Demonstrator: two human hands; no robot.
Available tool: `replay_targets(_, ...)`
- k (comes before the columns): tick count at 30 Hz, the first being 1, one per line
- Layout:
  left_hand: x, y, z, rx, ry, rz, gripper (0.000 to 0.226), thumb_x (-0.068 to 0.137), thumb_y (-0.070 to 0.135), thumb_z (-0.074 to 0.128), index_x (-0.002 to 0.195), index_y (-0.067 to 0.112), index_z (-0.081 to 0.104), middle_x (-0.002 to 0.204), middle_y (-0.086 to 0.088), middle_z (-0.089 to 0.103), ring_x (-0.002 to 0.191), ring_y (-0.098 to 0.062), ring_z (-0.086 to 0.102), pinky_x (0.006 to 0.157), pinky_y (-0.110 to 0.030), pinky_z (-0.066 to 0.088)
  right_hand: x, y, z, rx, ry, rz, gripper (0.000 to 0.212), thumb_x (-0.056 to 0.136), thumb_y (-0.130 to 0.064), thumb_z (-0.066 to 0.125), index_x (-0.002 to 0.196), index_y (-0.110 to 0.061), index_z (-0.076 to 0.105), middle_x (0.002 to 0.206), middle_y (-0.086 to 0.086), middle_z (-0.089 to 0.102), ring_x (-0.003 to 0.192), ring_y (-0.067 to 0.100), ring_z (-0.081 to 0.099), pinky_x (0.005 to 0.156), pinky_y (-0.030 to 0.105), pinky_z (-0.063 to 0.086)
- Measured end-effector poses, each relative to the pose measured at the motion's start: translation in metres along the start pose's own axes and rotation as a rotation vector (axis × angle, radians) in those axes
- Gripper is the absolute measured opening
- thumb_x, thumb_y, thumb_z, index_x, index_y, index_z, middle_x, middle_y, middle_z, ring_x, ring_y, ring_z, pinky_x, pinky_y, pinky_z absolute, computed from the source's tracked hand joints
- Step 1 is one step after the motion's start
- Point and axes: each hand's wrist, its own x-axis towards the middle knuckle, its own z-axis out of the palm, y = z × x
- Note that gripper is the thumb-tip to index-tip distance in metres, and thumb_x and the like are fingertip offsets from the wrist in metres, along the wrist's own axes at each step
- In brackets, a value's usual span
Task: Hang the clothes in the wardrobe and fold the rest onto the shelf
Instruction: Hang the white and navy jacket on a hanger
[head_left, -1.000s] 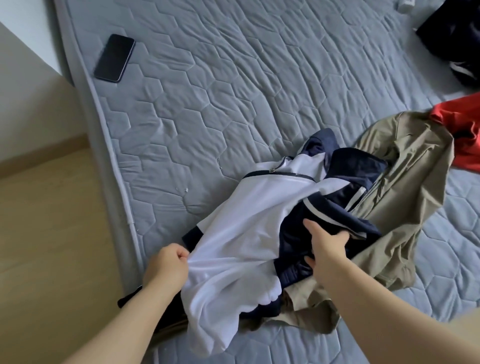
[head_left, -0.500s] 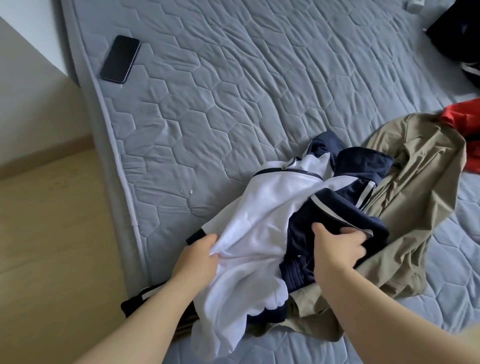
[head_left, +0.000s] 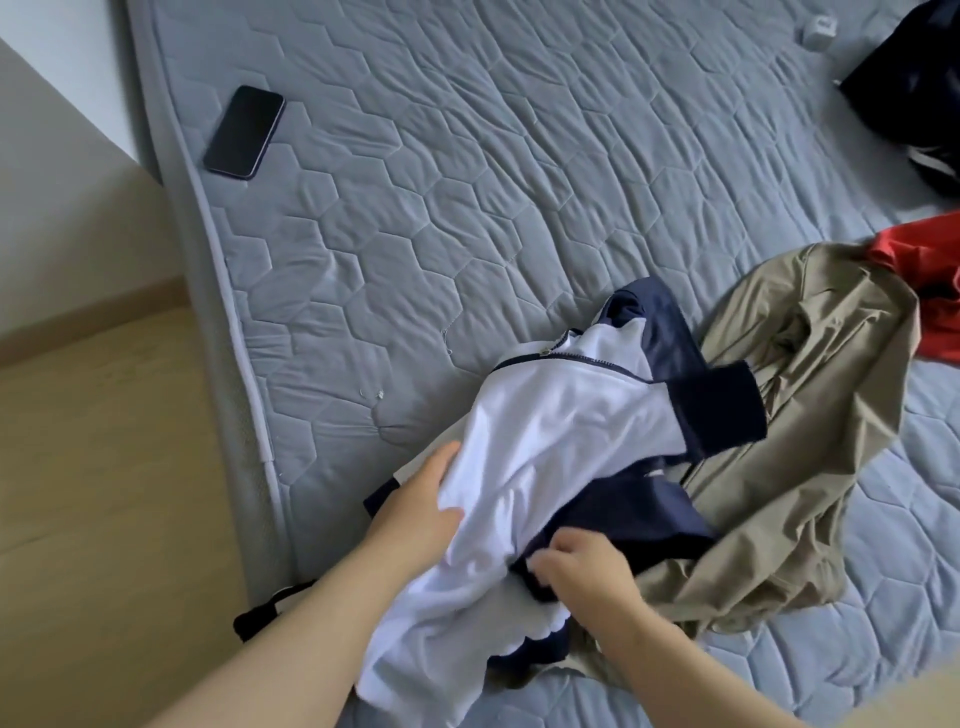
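On bed (head_left: 467, 208), left hand (head_left: 421, 512) gripping jacket (head_left: 550, 431) by white edge, right hand (head_left: 582, 569) clenched on navy part, khaki garment (head_left: 779, 467) beside it.

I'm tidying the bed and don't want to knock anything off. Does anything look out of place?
The black phone lies close to the mattress edge, where pulling the white and navy jacket might jolt it off. A dark piece of clothing hangs over that same edge, lower in the view.
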Motion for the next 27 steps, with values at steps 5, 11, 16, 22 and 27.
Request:
replay_targets(5,0.001,0.002,0.003,0.162,-0.211,-0.048,0.054,0.083,0.002,0.036,0.082,0.052,0.056,0.093,0.014,0.06,0.081,-0.012,0.055,0.065,-0.021,0.043,-0.004,0.011,-0.011,0.392,0.131,0.177,0.019,0.068,-0.031,0.059,0.064,-0.014,0.052,0.056,0.0,0.054,0.056,0.02,0.044,0.054,0.028,0.032)
replay_targets(11,-0.003,-0.007,0.008,0.26,-0.359,-0.124,0.034,0.079,0.005,0.047,0.072,0.035,0.061,0.07,0.014,0.055,0.07,-0.009,0.05,0.052,-0.015,0.037,0.024,-0.009,-0.037,0.542,0.382,0.041,0.027,0.083,-0.031,0.062,0.074,-0.013,0.043,0.064,0.004,0.048,0.057,0.021,0.048,0.053,0.035,0.042)
replay_targets(16,0.008,0.0,0.011,-0.089,-0.015,-0.002,0.018,0.081,0.025,0.065,0.091,0.039,0.058,0.11,0.008,0.055,0.093,-0.012,0.054,0.071,-0.019,0.043,0.035,-0.012,-0.035,0.497,0.262,-0.008,0.007,0.08,-0.002,0.052,0.085,-0.001,0.057,0.081,0.017,0.059,0.075,0.026,0.055,0.07,0.035,0.049)
replay_targets(22,0.022,0.025,0.015,0.048,-0.003,0.095,0.083,0.082,0.01,0.056,0.145,0.04,0.011,0.139,0.006,0.038,0.115,-0.016,0.05,0.088,-0.025,0.043,-0.002,-0.005,-0.006,0.378,-0.06,-0.055,0.014,0.052,-0.016,0.052,0.063,-0.015,0.062,0.051,-0.006,0.055,0.051,0.009,0.047,0.043,0.014,0.037)
replay_targets(27,0.009,0.023,0.024,0.238,-0.09,0.025,0.058,0.082,0.001,0.035,0.119,0.045,0.046,0.087,0.0,0.063,0.083,-0.016,0.064,0.079,-0.033,0.054,0.002,0.012,-0.012,0.872,-0.088,0.128,0.03,0.079,-0.024,0.063,0.101,-0.004,0.066,0.097,0.018,0.069,0.091,0.035,0.064,0.087,0.04,0.05)
